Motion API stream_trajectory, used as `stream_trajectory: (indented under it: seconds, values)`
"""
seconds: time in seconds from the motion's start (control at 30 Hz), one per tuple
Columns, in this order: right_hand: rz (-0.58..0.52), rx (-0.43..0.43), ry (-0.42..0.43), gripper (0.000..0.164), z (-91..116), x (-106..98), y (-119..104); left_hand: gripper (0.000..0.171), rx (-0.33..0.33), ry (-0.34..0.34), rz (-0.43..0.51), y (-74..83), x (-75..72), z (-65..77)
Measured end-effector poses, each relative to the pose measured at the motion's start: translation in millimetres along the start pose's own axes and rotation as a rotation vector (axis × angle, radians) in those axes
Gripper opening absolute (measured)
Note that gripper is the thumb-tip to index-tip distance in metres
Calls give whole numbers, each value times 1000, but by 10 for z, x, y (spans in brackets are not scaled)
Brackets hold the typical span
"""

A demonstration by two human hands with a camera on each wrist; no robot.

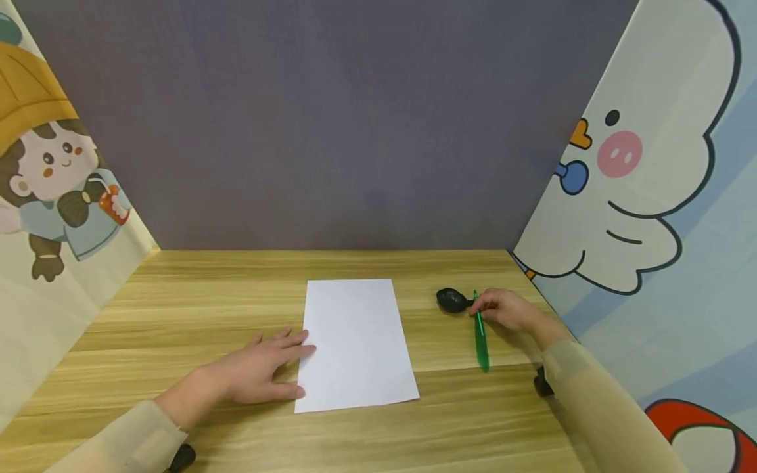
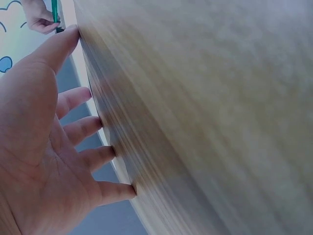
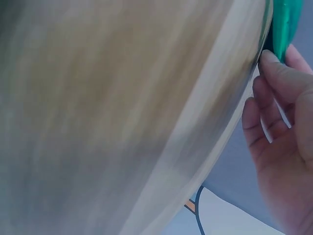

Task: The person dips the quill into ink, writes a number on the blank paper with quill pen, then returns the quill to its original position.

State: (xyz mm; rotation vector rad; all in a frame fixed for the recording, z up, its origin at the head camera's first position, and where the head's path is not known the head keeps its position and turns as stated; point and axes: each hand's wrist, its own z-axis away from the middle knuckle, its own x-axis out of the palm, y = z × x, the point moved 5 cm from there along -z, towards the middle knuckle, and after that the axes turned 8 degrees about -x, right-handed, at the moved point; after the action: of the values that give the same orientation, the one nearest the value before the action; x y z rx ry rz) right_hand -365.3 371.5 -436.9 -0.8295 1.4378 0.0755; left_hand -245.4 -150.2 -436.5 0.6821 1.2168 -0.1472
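A white sheet of paper (image 1: 357, 345) lies on the wooden table. My left hand (image 1: 263, 368) rests at its left edge, fingers spread and fairly straight, with some fingertips on the sheet; the left wrist view shows the same hand (image 2: 54, 132) palm side, fingertips down. To the right, my right hand (image 1: 505, 309) pinches a green knife-shaped plastic piece (image 1: 481, 341) near its far, narrow end. Beside those fingertips lies a black spoon (image 1: 452, 301), its bowl pointing left and its handle mostly hidden by the hand. In the right wrist view, thumb and fingers meet at the green piece (image 3: 282, 29).
A grey panel (image 1: 337, 131) stands along the table's back edge. Cartoon-printed walls flank the table (image 1: 236, 282) on the left (image 1: 59, 230) and right (image 1: 650, 197), the right one close to my right forearm.
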Motion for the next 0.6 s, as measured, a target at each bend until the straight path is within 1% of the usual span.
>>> stream_trajectory:
  seconds: [0.2, 0.4, 0.47, 0.6]
  values:
    - [12, 0, 36, 23, 61, -53, -54, 87, -3, -2, -1, -3, 6, -13]
    - [-50, 55, 85, 17, 90, -85, -77, 87, -4, -5, -3, 2, 0, -12]
    - [-55, 74, 103, 18, 92, -90, -81, 86, -2, -6, 0, 3, -3, -9]
    - [-72, 78, 131, 24, 101, -101, -115, 86, -1, -8, 2, 8, -10, -4]
